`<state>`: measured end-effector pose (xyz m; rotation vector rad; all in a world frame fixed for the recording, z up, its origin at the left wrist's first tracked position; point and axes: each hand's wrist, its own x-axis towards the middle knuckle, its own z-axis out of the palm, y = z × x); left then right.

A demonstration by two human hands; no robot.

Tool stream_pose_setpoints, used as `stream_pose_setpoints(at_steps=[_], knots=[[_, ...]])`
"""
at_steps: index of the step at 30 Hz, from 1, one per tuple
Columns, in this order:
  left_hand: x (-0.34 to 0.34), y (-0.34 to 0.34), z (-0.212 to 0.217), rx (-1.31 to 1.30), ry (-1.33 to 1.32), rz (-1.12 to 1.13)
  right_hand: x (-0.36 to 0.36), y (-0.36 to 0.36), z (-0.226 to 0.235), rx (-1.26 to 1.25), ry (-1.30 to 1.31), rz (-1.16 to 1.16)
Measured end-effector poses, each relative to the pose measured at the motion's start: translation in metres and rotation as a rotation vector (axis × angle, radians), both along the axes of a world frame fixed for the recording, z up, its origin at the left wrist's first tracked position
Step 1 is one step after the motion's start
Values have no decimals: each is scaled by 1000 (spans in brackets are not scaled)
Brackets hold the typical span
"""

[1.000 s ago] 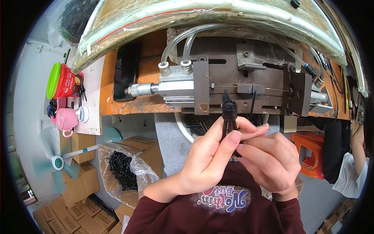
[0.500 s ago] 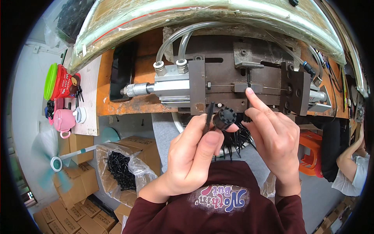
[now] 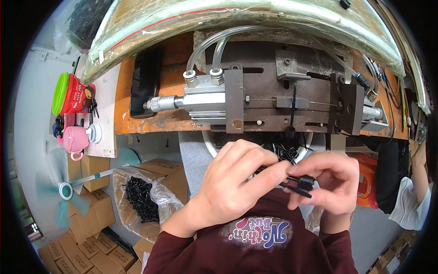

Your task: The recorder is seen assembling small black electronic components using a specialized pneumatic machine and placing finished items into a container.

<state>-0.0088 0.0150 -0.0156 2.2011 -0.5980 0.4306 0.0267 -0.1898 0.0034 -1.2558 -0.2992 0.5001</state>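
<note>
In front of my chest, my left hand (image 3: 235, 182) is closed on black plastic parts (image 3: 305, 183), which show a round knob-like end and a thin ribbed strip. My right hand (image 3: 335, 180) bends its thumb and fingers around that same end, pinching it; the exact contact is partly hidden. Beyond my hands, a long thin black piece (image 3: 293, 105) lies across the small metal block (image 3: 281, 103) of a bench fixture. Beneath the bench edge, a white-rimmed container (image 3: 208, 145) holds many loose black pieces (image 3: 280, 148), partly covered by my hands.
The fixture has a pneumatic cylinder (image 3: 205, 99) at left with clear hoses (image 3: 196, 52), and another cylinder (image 3: 372, 112) at right. A black phone (image 3: 145, 86) lies on the bench. At left are a bag of black pieces (image 3: 142, 198), a fan (image 3: 66, 191) and cartons (image 3: 93, 212).
My right hand has drawn back from the fixture to the parts in my left hand. The left hand has turned over and moved right. The thin black piece stays across the block.
</note>
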Motion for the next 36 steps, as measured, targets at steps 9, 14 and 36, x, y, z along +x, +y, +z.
stream_pose_setpoints(at_steps=[9, 14, 36], knots=[[-9, 3, 11, -328, 234, 73, 12, 0, -22, -684, -975, -258], [-9, -1, 7, -596, 476, 7, 20, 9, -35, -901, -1193, -242], [-4, -13, -26, -252, -230, 216, 81, -5, 13, -843, -1270, -311]])
